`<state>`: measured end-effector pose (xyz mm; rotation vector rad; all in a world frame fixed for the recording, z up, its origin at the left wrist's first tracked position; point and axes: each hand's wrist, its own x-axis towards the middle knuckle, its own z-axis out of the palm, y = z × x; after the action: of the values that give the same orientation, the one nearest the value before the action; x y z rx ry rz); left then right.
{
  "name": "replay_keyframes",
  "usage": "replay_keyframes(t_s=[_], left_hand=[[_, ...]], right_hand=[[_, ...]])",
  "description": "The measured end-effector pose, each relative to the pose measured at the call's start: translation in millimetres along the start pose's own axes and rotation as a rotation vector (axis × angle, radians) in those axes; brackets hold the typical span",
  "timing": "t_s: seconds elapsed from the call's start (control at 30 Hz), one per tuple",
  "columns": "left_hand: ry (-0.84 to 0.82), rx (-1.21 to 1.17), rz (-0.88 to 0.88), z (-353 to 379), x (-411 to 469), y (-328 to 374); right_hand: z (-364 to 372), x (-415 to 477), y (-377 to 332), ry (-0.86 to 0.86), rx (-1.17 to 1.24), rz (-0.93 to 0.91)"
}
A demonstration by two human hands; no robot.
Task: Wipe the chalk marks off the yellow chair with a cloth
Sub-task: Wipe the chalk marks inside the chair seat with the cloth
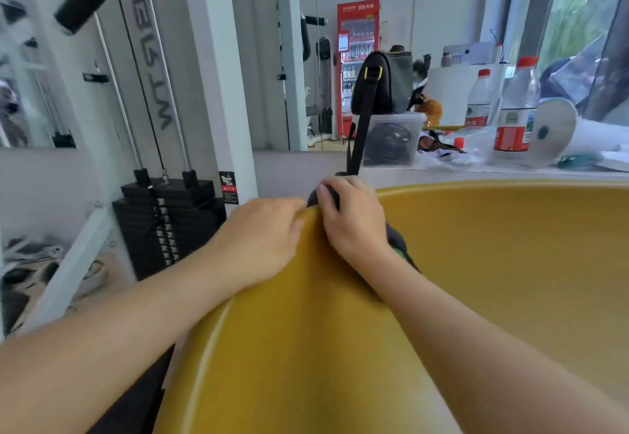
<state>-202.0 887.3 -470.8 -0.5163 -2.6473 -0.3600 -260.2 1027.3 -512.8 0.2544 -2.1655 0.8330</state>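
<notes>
The yellow chair [493,263] fills the lower right of the head view, its curved rim running up to a corner at the middle. My left hand [262,239] grips that rim from the outside, fingers curled over the edge. My right hand [350,219] holds a dark cloth [396,238] bunched against the rim corner and the inner side of the chair; most of the cloth is hidden under the hand and wrist. No chalk marks show on the visible yellow surface.
A table [510,170] behind the chair carries a black bag [381,83] with a hanging strap, a clear plastic box [391,141], two water bottles [514,110] and a white roll [558,130]. A black weight stack [166,219] stands at the left.
</notes>
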Motion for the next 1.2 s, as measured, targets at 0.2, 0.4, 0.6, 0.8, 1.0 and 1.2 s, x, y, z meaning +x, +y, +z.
replay_keyframes(t_s=[0.2,0.4,0.6,0.8,1.0,1.2], left_hand=[[0.203,-0.191,0.049,-4.9,-6.2,6.6],[0.008,-0.158,-0.061,-6.2,-27.2,-9.5],[0.184,-0.265,-0.149,-8.0,-38.8,-9.2],[0.19,-0.138,-0.084,-12.3,-47.8,5.3],[0.127,0.005,-0.201,-11.0,-57.8,6.4],[0.205,-0.039,-0.313,-8.0,-86.4,16.2]], right_hand=[[-16.6,-14.8,-26.9,-0.282,0.242,-0.388],[-30.4,21.3,31.0,-0.16,-0.008,0.07],[-7.3,-47.7,-66.5,-0.231,0.472,-0.112],[-20.3,-77.9,-66.8,-0.387,0.516,-0.084],[-17.5,-113.0,-48.8,-0.361,0.633,0.052],[-40.5,-105.1,-28.5,-0.683,0.853,0.005]])
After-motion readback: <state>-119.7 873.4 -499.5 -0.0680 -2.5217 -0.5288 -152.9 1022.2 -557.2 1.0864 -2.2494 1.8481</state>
